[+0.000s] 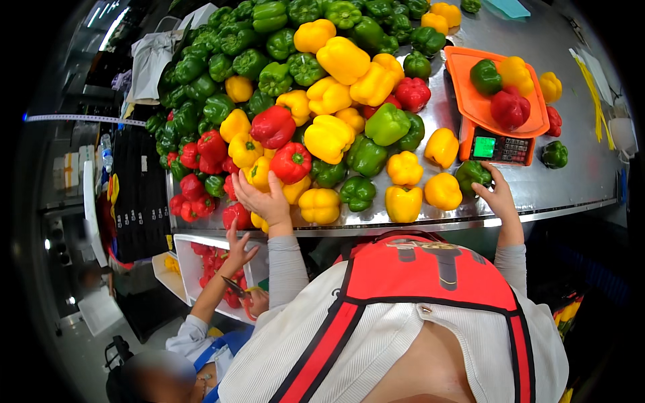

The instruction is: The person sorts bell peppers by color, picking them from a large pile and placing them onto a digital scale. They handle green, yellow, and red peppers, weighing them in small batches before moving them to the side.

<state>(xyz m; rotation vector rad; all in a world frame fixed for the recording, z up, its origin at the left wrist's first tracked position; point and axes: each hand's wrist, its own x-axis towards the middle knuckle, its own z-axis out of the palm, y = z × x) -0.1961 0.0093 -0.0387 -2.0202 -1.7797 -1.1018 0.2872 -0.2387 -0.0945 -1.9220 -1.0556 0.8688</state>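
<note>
My left hand (264,202) is raised at the table's near edge with its fingers apart. Its fingertips reach a red bell pepper (291,162) and a yellow one (258,174) at the front of the heap, and I cannot tell whether they touch. On the right, my right hand (499,194) has its thumb and fingers around a green bell pepper (472,176) resting on the metal table (564,186). Just beyond that pepper stands an orange digital scale (468,95). Its tray carries a green (486,77), a yellow (516,75) and a red bell pepper (510,108).
A large heap of green bell peppers (237,38) fills the far left. Several loose yellow peppers (443,191) sit between my hands. Below left, a co-worker's hand (239,252) and scissors (234,287) are by a white crate (184,262) of red peppers. Yellow strips (598,111) lie far right.
</note>
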